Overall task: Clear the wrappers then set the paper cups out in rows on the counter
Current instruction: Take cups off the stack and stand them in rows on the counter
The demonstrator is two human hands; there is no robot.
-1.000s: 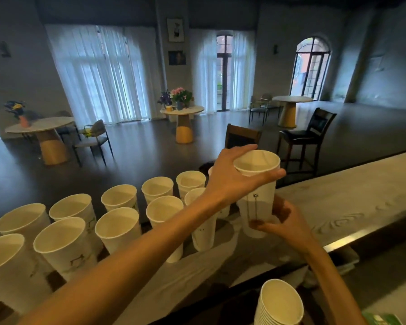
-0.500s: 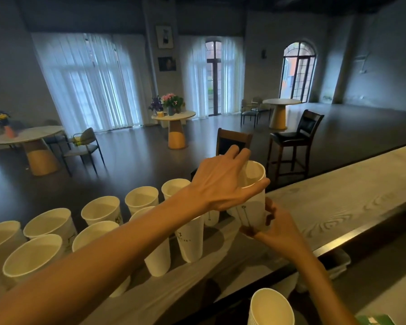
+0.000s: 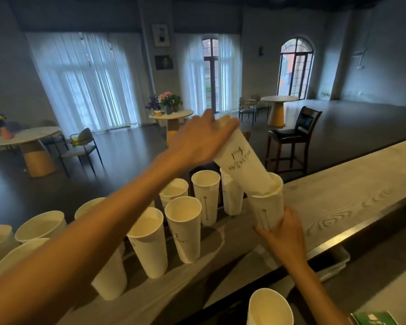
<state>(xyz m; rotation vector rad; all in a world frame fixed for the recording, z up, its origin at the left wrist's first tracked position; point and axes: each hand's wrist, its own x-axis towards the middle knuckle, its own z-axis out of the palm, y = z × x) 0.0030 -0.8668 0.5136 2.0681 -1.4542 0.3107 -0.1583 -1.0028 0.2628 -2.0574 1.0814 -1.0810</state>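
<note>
Lifted since the earlier frame: upper paper cup [image 3: 242, 160], half a second ago nested upright, now tilted with its rim up-left and its base still inside the lower paper cup [image 3: 268, 207].
Worktop [image 3: 338, 198]: grey wood-grain, carrying rows of paper cups [image 3: 183, 231], white, tall, tapered, small dark print, mouths up.
Left hand [image 3: 202, 139]: curled over the upper cup's rim, gripping it.
Right hand [image 3: 284, 233]: grasping the lower cup's base at the rows' right end.
Spare cup stack [image 3: 270, 308]: below the worktop edge.
</note>
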